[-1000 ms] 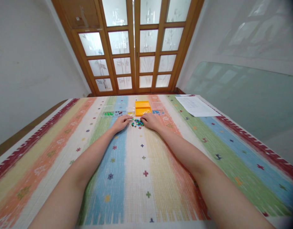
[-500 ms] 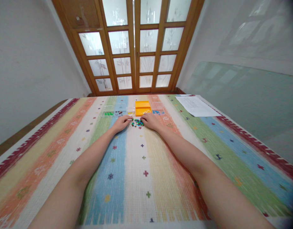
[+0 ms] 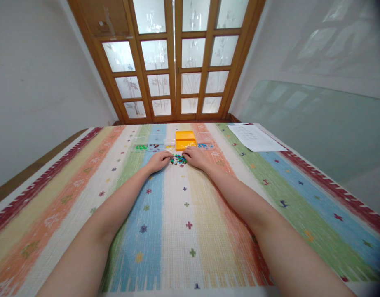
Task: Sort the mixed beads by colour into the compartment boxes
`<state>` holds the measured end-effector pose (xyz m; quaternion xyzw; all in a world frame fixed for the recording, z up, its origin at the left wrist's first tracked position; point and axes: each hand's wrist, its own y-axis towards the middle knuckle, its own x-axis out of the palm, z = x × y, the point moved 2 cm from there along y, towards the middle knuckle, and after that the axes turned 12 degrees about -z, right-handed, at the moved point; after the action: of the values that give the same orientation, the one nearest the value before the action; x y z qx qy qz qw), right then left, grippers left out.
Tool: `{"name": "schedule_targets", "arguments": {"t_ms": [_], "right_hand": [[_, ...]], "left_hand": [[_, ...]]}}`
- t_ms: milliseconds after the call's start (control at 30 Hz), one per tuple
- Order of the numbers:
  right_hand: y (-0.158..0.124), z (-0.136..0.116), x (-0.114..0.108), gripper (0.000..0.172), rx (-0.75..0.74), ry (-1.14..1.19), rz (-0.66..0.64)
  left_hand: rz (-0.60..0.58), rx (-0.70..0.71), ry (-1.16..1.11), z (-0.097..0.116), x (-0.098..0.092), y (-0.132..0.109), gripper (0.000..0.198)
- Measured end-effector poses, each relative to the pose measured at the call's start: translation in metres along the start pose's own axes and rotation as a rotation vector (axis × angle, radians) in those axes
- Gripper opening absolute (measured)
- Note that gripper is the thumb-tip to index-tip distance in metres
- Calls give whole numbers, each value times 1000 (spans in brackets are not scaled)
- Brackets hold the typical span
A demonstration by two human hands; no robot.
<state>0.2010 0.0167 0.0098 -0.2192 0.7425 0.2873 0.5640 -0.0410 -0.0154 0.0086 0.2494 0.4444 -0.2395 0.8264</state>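
A loose pile of tiny blue, green and dark brown pieces, perhaps beads point(image 3: 179, 159), lies on the striped cloth between my hands. At its left edge, my left hand point(image 3: 160, 161) rests with its fingers drawn together and the tips at the pieces. My right hand point(image 3: 193, 157) is at the right edge, fingers curled and closed against the pile. Whatever either hand pinches is too small to make out. Just beyond the hands stands an open orange box point(image 3: 185, 135) with small pale pieces in its near half.
Clear lidded boxes flank the orange one: one with green pieces point(image 3: 141, 147), one with dark brown pieces point(image 3: 154, 147), one with yellow pieces point(image 3: 169, 147) and one with blue pieces point(image 3: 205, 145). Printed paper point(image 3: 254, 138) lies at the back right. Beyond the table are glazed wooden doors point(image 3: 175, 70).
My left fingertips have shifted very slightly right and nearer, at the pile's edge. The right hand stays almost in the same place.
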Motion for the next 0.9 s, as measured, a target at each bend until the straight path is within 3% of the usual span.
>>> {"name": "schedule_targets", "arguments": {"t_ms": [600,900], "right_hand": [[0,0,0,26,10,3,-22],[0,-1,-1,27,-6,5,-25]], "left_hand": [[-9,7,11,-3,2,1,32],[110,-77,-2,-10,-7,-4,31]]}}
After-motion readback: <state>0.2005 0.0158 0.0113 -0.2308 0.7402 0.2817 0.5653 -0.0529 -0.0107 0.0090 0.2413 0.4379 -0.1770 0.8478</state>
